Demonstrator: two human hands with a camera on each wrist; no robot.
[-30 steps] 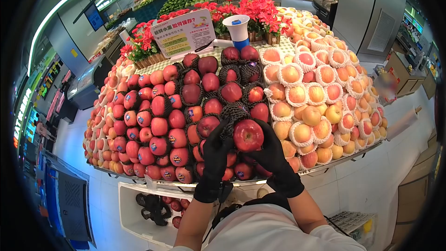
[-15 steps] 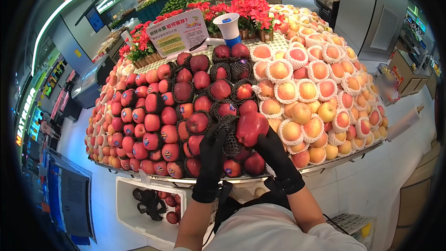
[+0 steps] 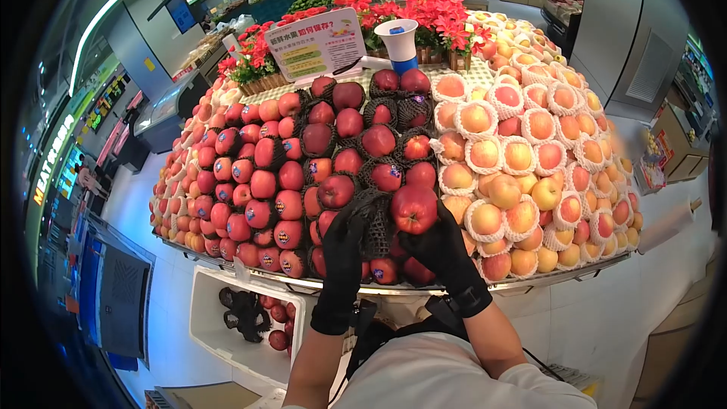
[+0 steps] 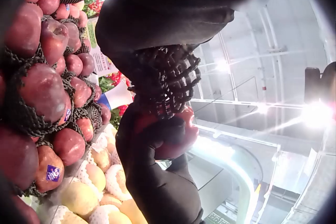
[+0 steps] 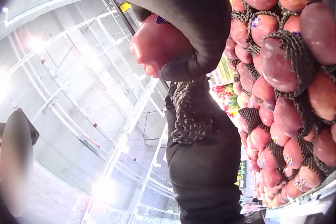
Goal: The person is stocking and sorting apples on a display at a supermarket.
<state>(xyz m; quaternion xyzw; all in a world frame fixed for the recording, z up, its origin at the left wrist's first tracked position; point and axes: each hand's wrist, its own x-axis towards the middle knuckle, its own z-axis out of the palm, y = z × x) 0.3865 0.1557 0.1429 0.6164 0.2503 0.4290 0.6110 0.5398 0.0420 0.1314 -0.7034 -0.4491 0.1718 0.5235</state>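
Note:
In the head view my black-gloved right hand (image 3: pixel 443 254) grips a red apple (image 3: pixel 414 210), held over the front of the display. The right wrist view shows the thumb and fingers curled round this apple (image 5: pixel 160 45), one end of which is bare. Just left of it, my gloved left hand (image 3: pixel 344 246) holds a black foam fruit net (image 3: pixel 373 223). The net's open mesh (image 4: pixel 168 79) hangs between the two hands in the left wrist view, close beside the apple. Behind them are rows of red apples (image 3: pixel 379 140), many in black nets.
Pale apples in white nets (image 3: pixel 485 154) fill the display's right side. A sign (image 3: pixel 318 45), a white-and-blue megaphone (image 3: pixel 399 42) and red flowers (image 3: pixel 435 19) stand at the back. Below the front edge, a white foam box (image 3: pixel 204 326) contains black nets and red apples.
The right hand has turned the apple, tipping it sideways and then bringing one end to face the head camera again. The net has come down to the apple's left. The head view has shifted slightly.

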